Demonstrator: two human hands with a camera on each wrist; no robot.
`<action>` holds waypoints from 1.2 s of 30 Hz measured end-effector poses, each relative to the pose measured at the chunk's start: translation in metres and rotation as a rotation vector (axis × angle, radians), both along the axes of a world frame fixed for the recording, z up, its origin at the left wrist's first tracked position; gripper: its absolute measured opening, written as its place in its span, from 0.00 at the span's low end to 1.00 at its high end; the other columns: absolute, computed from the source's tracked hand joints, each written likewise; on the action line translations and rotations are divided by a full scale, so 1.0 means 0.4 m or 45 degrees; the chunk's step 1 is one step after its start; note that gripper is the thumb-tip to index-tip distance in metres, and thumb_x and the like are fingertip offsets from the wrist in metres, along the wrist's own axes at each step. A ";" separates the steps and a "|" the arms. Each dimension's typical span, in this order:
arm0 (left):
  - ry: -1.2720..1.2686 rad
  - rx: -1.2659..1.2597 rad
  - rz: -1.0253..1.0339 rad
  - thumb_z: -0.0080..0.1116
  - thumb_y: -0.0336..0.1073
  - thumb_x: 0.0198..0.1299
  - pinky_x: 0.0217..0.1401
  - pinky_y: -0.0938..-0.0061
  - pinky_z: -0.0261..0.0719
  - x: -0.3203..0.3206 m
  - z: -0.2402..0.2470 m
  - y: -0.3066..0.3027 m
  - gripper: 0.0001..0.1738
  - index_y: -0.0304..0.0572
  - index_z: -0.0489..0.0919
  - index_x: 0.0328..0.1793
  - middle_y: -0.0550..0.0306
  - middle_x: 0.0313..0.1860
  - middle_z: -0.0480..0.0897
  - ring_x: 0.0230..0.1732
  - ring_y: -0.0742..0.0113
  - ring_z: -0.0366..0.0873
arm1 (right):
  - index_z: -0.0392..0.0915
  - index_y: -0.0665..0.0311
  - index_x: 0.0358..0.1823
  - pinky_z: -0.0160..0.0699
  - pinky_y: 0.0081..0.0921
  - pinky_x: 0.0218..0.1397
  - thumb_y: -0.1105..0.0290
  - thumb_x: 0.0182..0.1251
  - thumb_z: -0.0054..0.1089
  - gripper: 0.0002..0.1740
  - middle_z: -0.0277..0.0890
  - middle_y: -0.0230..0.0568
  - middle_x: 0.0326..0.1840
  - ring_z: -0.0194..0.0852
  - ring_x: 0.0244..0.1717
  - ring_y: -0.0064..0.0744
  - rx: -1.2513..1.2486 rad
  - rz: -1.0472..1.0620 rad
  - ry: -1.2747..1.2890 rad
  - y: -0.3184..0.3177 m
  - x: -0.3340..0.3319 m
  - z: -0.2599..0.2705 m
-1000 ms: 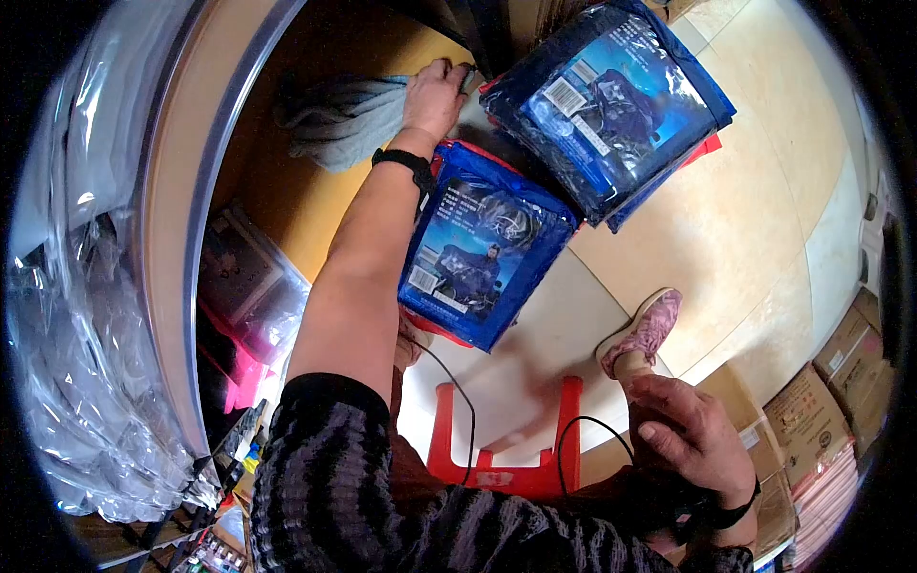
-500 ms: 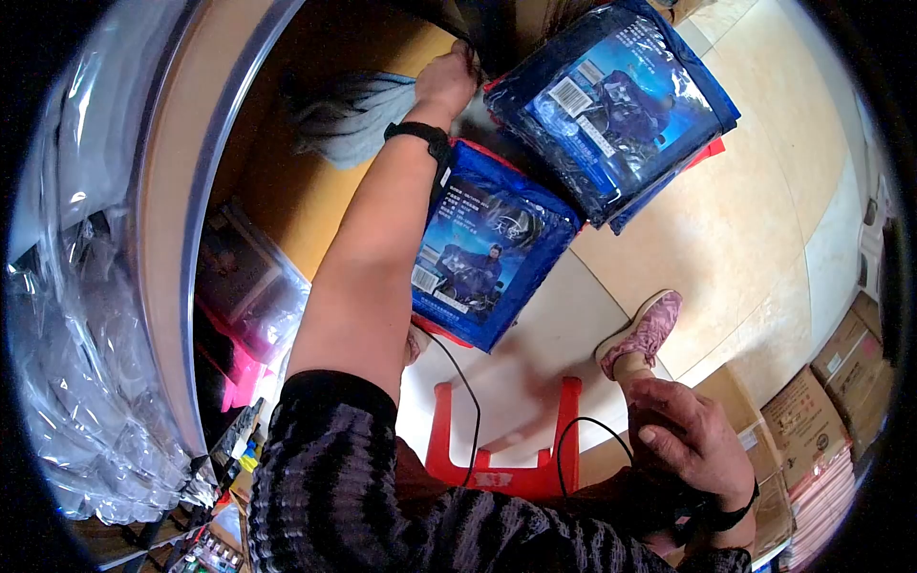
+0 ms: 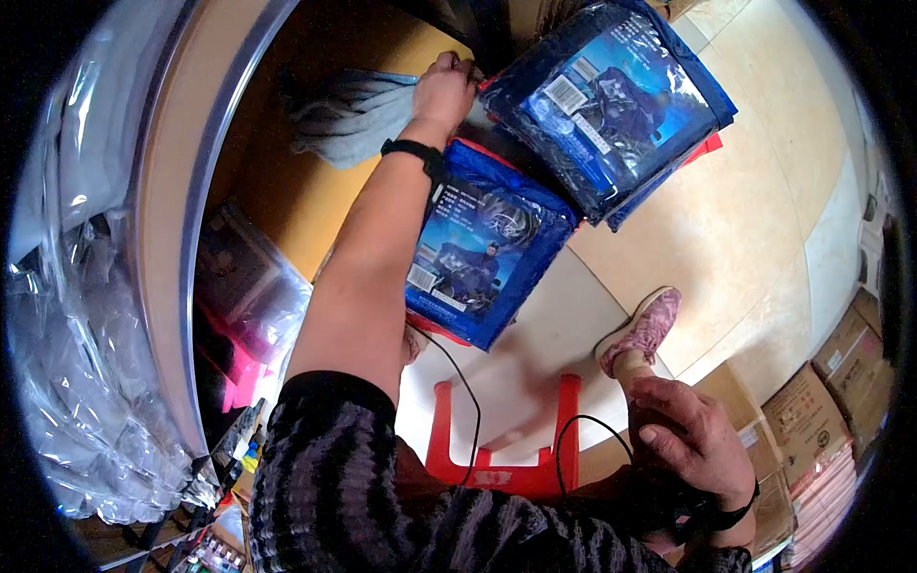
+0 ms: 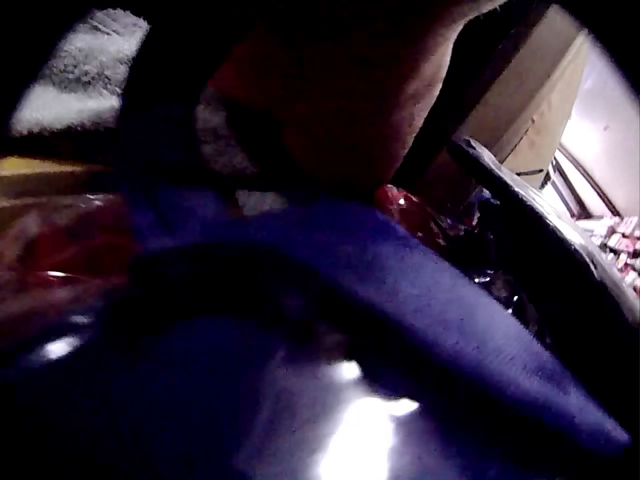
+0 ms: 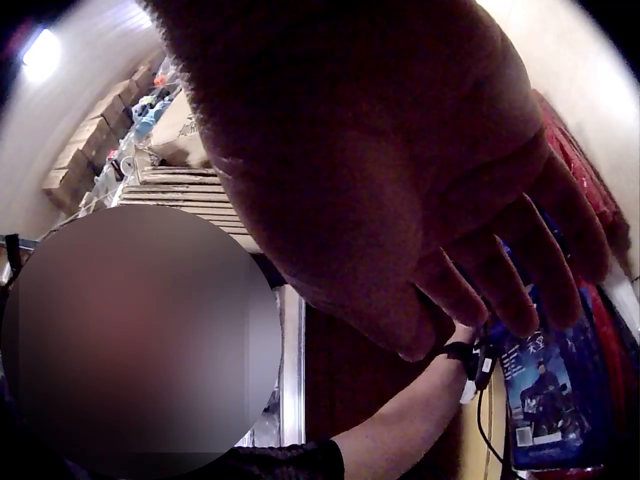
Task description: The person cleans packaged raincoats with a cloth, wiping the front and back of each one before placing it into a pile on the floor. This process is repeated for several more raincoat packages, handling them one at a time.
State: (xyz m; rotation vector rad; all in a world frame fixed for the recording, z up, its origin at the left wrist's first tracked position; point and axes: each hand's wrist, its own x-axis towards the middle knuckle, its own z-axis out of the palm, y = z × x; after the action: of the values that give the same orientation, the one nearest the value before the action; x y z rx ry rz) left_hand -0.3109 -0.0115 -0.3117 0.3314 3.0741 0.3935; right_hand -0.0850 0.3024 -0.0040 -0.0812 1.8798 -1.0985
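In the head view my left hand (image 3: pixel 444 94) reaches past a blue plastic-wrapped package (image 3: pixel 468 253) printed with a rider in a cape. It lies at the right end of a grey cloth (image 3: pixel 353 119) on a yellow board (image 3: pixel 368 43). The fingers bend away from the camera, and I cannot tell whether they grip anything. The left wrist view shows the dark blue edge (image 4: pixel 430 280) of a package close below the wrist. My right hand (image 3: pixel 693 435) hangs relaxed over the knee, holding nothing; its fingers look loosely extended in the right wrist view.
A larger stack of blue packages (image 3: pixel 611 105) stands at the upper right. Between the legs is a red stool (image 3: pixel 501 477), with a black cable (image 3: pixel 470 387) beside it. Clear plastic bags (image 3: pixel 86 382) fill the left side. Cardboard boxes (image 3: pixel 807 415) line the right.
My left hand has shifted up and slightly right, then come down a little. The cloth beside it has moved slightly. My right hand has stayed in place.
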 end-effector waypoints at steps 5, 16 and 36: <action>-0.010 -0.007 -0.161 0.52 0.30 0.52 0.54 0.59 0.74 0.013 0.008 -0.031 0.16 0.34 0.76 0.48 0.39 0.49 0.74 0.50 0.42 0.74 | 0.69 0.70 0.54 0.75 0.33 0.51 0.68 0.61 0.59 0.22 0.77 0.51 0.45 0.78 0.46 0.46 -0.008 -0.035 -0.035 -0.002 -0.004 0.005; -0.180 0.054 -0.074 0.50 0.32 0.57 0.55 0.60 0.72 0.118 0.024 -0.117 0.17 0.41 0.77 0.52 0.38 0.51 0.72 0.53 0.43 0.72 | 0.69 0.69 0.56 0.77 0.32 0.48 0.70 0.62 0.58 0.22 0.77 0.51 0.43 0.79 0.44 0.43 -0.004 -0.112 -0.008 -0.004 0.015 0.013; -0.541 -0.081 0.038 0.50 0.31 0.59 0.58 0.62 0.72 0.485 0.079 -0.442 0.22 0.43 0.71 0.62 0.45 0.48 0.71 0.52 0.47 0.72 | 0.70 0.70 0.55 0.77 0.27 0.50 0.78 0.62 0.53 0.18 0.79 0.48 0.44 0.78 0.47 0.36 0.011 -0.017 0.022 -0.131 0.042 0.011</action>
State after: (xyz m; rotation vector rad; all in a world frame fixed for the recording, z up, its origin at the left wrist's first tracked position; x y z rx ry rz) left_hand -0.1169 -0.1881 -0.2802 0.1718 2.6706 0.3170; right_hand -0.0683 0.2499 0.0006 -0.0740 1.9028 -1.1020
